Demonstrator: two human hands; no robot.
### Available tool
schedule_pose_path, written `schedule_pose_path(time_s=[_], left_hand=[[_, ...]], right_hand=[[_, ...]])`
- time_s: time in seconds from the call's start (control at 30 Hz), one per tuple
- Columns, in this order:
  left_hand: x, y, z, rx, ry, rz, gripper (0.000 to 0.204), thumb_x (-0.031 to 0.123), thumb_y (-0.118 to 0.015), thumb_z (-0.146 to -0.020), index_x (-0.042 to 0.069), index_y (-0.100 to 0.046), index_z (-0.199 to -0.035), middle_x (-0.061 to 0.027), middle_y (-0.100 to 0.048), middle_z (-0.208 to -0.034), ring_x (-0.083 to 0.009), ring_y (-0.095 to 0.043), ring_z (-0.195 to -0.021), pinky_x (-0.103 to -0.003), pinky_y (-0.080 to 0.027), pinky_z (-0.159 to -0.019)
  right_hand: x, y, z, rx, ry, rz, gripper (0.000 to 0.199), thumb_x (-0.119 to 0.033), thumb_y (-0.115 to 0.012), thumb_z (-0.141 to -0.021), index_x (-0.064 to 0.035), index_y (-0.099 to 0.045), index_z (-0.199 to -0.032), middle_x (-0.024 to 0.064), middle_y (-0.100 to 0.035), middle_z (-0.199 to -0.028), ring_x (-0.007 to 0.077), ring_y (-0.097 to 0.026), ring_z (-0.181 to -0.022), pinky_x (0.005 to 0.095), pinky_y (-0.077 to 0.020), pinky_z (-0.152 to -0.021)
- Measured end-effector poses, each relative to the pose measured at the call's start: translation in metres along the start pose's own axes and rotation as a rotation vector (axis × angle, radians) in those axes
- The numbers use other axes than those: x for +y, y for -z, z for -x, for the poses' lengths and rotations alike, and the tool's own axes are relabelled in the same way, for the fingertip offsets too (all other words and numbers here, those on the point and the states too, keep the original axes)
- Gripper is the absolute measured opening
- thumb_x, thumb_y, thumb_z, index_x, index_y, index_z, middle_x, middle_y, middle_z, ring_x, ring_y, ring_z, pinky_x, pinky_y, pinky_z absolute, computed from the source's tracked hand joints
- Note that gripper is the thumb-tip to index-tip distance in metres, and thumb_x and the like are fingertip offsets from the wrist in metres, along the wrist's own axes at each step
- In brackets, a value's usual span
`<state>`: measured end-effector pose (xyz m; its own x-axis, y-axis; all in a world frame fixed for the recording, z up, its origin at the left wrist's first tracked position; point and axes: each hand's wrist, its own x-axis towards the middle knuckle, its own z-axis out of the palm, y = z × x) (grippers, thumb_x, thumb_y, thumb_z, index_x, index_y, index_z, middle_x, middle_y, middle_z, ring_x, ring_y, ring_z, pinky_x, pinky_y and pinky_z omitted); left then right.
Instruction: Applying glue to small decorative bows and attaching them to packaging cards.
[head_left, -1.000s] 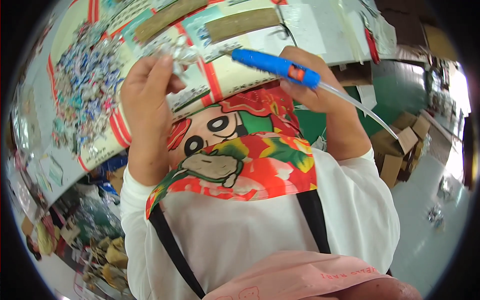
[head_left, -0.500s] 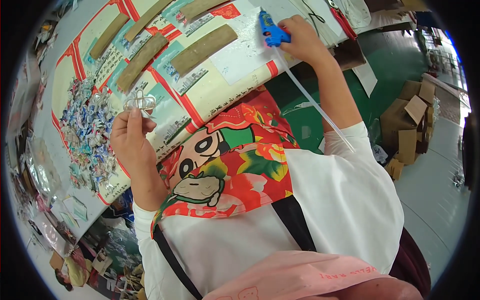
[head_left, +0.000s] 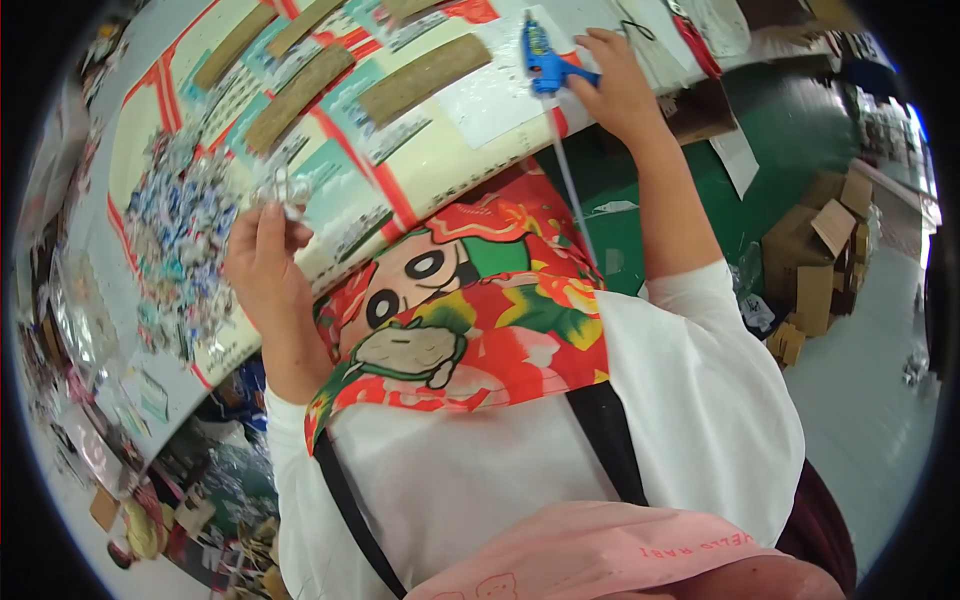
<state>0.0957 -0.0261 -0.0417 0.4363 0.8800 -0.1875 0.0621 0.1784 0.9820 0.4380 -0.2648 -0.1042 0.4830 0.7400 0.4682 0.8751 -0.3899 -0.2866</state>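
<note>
My left hand (head_left: pixel 265 250) is closed in a pinch on a small silvery looped piece (head_left: pixel 280 188), blurred now. It is held just right of a heap of small blue, white and silver pieces (head_left: pixel 185 230) on the table. At the far right of the table, a blue glue gun (head_left: pixel 543 62) lies on a white sheet (head_left: pixel 490 108), its nozzle pointing away and a long translucent glue stick (head_left: pixel 570 185) trailing from its back. My right hand (head_left: pixel 620 95) is at the gun's handle, fingers apart, with the thumb near or touching the handle's end.
Several brown curved strips (head_left: pixel 425 78) lie on printed cards across the table (head_left: pixel 85 290). Opened cardboard boxes (head_left: pixel 810 245) stand on the floor at right. Clear plastic packaging (head_left: pixel 85 320) lies on the far left. A red patterned apron (head_left: pixel 500 330) covers my front.
My right hand's fingers have loosened from the glue gun, which sits on the sheet. The glue stick hangs more steeply. The left hand keeps its looped piece; the view has shifted slightly.
</note>
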Motion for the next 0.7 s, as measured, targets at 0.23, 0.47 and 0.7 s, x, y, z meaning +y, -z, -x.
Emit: schedule_pose_path(time_s=[0.23, 0.47, 0.7], left_hand=[[0.002, 0.004, -0.003, -0.143, 0.127, 0.248, 0.015, 0.014, -0.06, -0.095, 0.0, -0.062, -0.094, -0.0084, -0.063, -0.078, -0.0114, -0.053, -0.057, -0.021, -0.043, -0.054], [-0.005, 0.005, 0.005, -0.459, 0.525, 0.55, 0.014, 0.016, -0.057, -0.096, 0.002, -0.059, -0.095, -0.0076, -0.059, -0.075, -0.0118, -0.046, -0.051, -0.022, -0.038, -0.049], [0.004, 0.011, 0.003, -0.541, 0.665, 0.522, 0.017, 0.016, -0.058, -0.096, 0.0, -0.061, -0.101, -0.0061, -0.061, -0.078, -0.0106, -0.049, -0.057, -0.021, -0.04, -0.053]], right_hand=[[-0.137, 0.019, -0.02, -0.36, -0.027, -0.649, 0.02, -0.002, -0.063, -0.084, -0.0002, -0.063, -0.104, 0.0081, -0.063, -0.101, 0.0189, -0.058, -0.093, 0.0269, -0.0447, -0.085], [-0.206, -0.009, -0.053, -0.592, -0.178, -1.163, 0.022, -0.001, -0.065, -0.085, 0.0007, -0.065, -0.107, 0.0058, -0.063, -0.097, 0.0153, -0.057, -0.088, 0.0252, -0.0458, -0.083], [-0.204, -0.013, -0.068, -0.64, 0.033, -1.182, 0.01, 0.0, -0.066, -0.084, -0.0016, -0.068, -0.093, 0.005, -0.06, -0.089, 0.0147, -0.051, -0.079, 0.0251, -0.0409, -0.07]])
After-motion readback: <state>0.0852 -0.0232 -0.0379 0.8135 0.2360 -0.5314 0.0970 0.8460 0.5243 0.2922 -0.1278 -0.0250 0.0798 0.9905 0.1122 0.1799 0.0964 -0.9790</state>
